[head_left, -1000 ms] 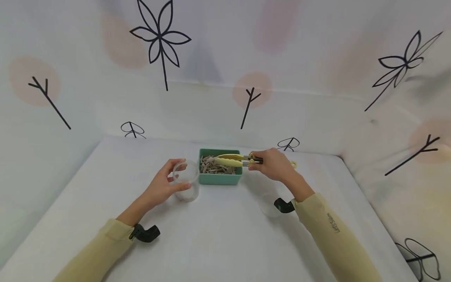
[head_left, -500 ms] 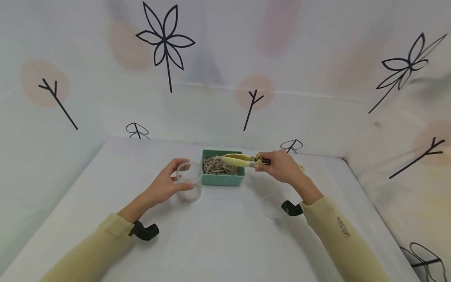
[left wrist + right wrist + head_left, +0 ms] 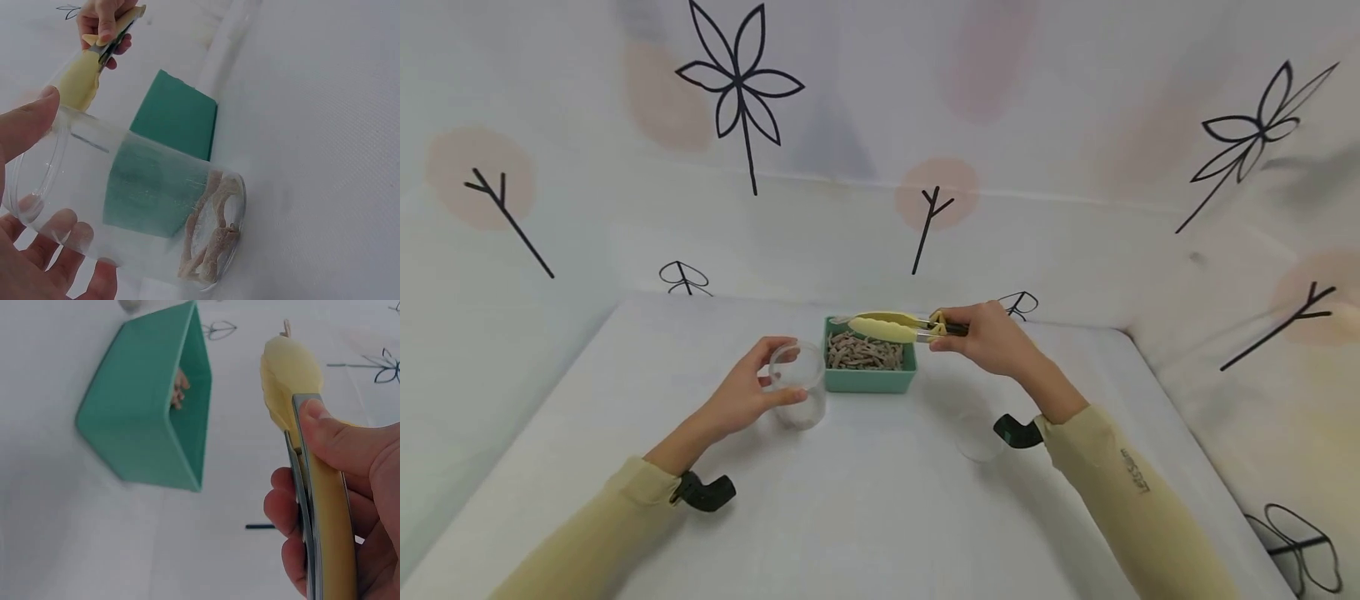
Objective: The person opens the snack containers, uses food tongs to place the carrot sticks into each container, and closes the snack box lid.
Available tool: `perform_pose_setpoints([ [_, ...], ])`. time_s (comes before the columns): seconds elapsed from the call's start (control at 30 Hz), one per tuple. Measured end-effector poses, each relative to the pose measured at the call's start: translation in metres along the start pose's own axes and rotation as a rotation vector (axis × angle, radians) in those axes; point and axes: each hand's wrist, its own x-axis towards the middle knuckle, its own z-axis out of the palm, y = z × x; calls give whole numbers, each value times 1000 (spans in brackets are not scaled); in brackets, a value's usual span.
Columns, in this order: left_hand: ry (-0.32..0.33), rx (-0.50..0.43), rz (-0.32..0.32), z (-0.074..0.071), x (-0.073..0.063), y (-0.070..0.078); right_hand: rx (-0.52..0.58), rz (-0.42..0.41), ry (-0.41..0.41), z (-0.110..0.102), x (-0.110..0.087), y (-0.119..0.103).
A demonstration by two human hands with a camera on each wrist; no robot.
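Observation:
My left hand (image 3: 748,387) grips a clear plastic jar (image 3: 799,400) around its upper part, left of the green box (image 3: 869,382). Several brownish strips (image 3: 209,244) lie at the jar's bottom in the left wrist view. Many similar strips (image 3: 865,352) fill the lower part of the box. With my right hand (image 3: 992,337) I hold yellow-tipped tongs (image 3: 887,329) above the box, squeezed together around the handles. A small brownish end (image 3: 286,328) sticks out past the tong tips in the right wrist view; the rest of that piece is hidden.
A clear round lid (image 3: 980,437) lies on the white tabletop (image 3: 865,508), near the right wrist's dark camera mount (image 3: 1018,431). Behind the table hangs a pale cloth (image 3: 835,233) with drawn plants.
The tongs have risen from among the strips in the box and shifted left, with a piece now showing at their tips. My left hand keeps the jar in place.

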Motion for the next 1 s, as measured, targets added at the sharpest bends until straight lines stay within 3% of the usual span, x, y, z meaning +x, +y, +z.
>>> perform_pose_setpoints([
  [0.37, -3, -19, -22, -2, 0, 5, -37, -168, -30, 5, 15, -43],
  [0.77, -10, -12, -19, -1, 1, 4, -341, -247, -70, 9, 23, -73],
  [1.0, -12, 2, -21, -1, 2, 3, -616, -412, -4, 6, 23, -99],
])
